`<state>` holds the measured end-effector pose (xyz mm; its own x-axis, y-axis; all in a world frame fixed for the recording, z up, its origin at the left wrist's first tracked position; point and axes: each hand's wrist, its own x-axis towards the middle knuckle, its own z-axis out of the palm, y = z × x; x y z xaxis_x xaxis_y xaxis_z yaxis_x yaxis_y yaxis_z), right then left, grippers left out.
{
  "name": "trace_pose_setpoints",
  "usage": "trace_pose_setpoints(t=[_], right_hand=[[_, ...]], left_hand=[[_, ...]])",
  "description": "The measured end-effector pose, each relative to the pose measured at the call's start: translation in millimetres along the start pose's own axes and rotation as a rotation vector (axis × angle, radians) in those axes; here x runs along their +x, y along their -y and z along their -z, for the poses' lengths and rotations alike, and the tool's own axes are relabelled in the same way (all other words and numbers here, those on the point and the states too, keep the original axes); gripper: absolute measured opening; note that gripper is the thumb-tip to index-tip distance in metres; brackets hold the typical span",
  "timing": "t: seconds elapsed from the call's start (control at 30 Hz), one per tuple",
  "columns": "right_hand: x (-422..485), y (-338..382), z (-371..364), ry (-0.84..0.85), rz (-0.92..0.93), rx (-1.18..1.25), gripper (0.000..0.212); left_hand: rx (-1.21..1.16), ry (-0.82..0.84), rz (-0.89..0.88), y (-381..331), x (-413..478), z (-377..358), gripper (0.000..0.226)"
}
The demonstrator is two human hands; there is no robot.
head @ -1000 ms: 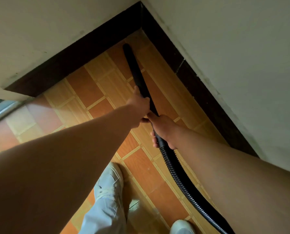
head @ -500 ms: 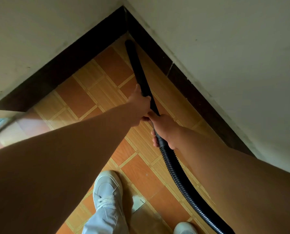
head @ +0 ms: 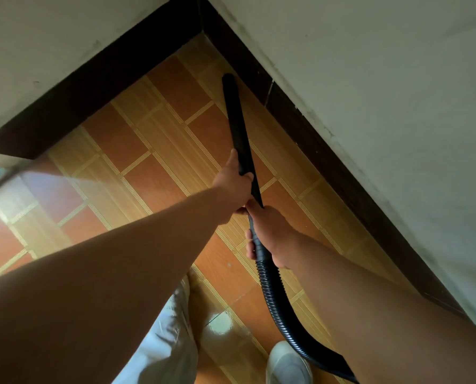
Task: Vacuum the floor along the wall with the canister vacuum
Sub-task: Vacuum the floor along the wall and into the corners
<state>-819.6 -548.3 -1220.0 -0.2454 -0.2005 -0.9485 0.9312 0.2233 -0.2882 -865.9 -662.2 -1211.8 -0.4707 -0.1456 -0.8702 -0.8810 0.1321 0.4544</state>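
Orange and tan tiles cover the floor. Left of centre, the left grip is clenched round the black wand, whose far tip sits low just beside the dark baseboard, near the corner. Just nearer, the right grip clasps the wand's near end, where the ribbed hose begins and trails nearer, past a white shoe. A pale wall rises on the right.

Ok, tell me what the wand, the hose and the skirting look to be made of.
The wand: smooth matt black tube, probably hard plastic. The hose: black, ribbed rings with slight sheen, likely flexible plastic. The skirting: dark brown strip with a vertical joint; tile or painted wood, cannot tell.
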Motion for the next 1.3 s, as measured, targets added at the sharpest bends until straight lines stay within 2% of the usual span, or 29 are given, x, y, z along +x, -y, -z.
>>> trace_pose_setpoints(t=[0.13, 0.8, 1.3], right_hand=[[-16, -23, 3, 0.020, -0.009, 0.069, 0.043], [-71, -150, 13, 0.028, -0.058, 0.422, 0.045], [-89, -200, -6, -0.042, -0.055, 0.613, 0.037]], left_hand=[[0.036, 0.000, 0.005, 17, -15, -14, 0.072], [0.351, 0.006, -0.058, 95, -81, -88, 0.071], [0.519, 0.133, -0.175, 129, -100, -101, 0.070]])
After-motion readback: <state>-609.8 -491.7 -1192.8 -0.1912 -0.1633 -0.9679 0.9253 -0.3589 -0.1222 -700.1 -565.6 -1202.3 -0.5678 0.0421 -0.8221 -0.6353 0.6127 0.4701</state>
